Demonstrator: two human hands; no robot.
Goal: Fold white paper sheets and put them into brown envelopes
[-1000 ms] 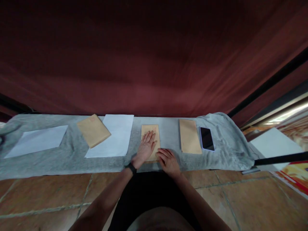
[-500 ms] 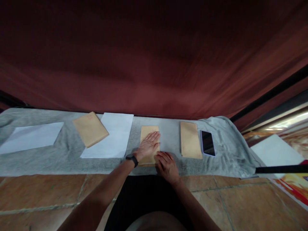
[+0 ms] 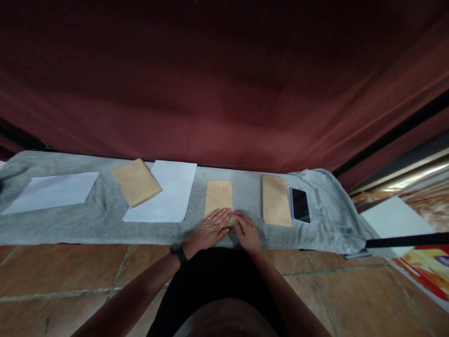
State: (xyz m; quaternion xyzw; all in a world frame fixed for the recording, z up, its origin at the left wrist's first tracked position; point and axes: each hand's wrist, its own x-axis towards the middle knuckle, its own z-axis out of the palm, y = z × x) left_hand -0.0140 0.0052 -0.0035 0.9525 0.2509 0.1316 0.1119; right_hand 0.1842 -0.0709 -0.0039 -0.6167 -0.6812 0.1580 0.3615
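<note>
A brown paper envelope (image 3: 218,194) lies lengthwise before me, with a small red print near its top right corner. Across its lower part rests my left hand (image 3: 209,229), palm down with the fingers stretched; a dark watch is on that wrist. My right hand (image 3: 247,232) is at the envelope's right edge, fingertips touching it close to the left fingertips, the thumb a little apart from the fingers. The near end of the envelope is partly hidden under my left hand.
On the grey cloth (image 3: 245,187) lie a second brown envelope stack (image 3: 277,200), a phone (image 3: 300,206), tilted brown envelopes (image 3: 136,182) over white paper (image 3: 171,196), and more white paper (image 3: 52,189) at far left. A dark red curtain (image 3: 224,117) hangs behind.
My left hand has slid down the envelope toward me, uncovering its upper part and red print. My right hand has moved slightly up along the right edge. The view has shifted a little.
</note>
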